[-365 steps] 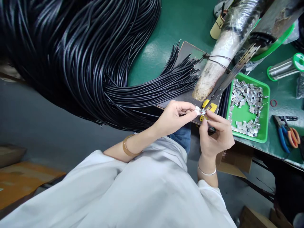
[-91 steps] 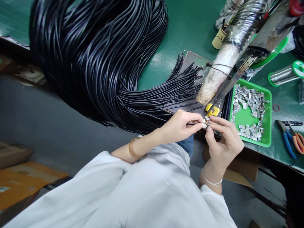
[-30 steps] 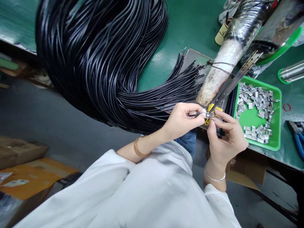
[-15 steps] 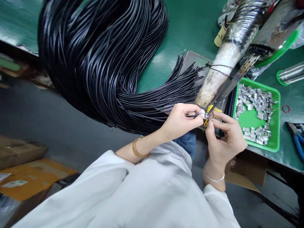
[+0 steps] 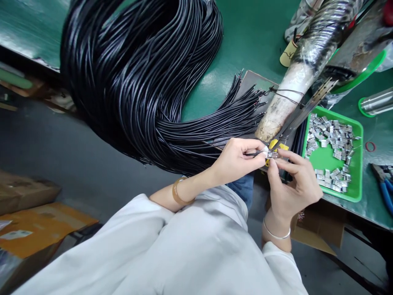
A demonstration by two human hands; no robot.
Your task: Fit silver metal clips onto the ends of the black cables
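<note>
My left hand [image 5: 235, 162] pinches a thin black cable [image 5: 251, 154] close to its end; white coverings show on the fingertips. Between thumb and fingers, my right hand [image 5: 293, 180] grips a small silver USB connector [image 5: 272, 155] that meets the cable end. The exact contact there is too small to make out. Just beyond the fingers sits a yellow piece [image 5: 273, 144], partly hidden, under the lower end of a slim metal bar [image 5: 307, 107]. A big bundle of black cables [image 5: 138, 94] lies left of the hands, its stripped ends pointing right.
Right of my right hand stands a green tray [image 5: 358, 164] with many loose metal connectors. A film-wrapped tube [image 5: 281, 104] slants down over the work spot. Blue-handled pliers [image 5: 385, 184], a red ring [image 5: 370, 146] and a metal spool [image 5: 379, 101] are farther right.
The view has shifted slightly, so the bench appears a little lower and to the right. Both hands keep their pinch on the cable and connector, with barely any movement.
</note>
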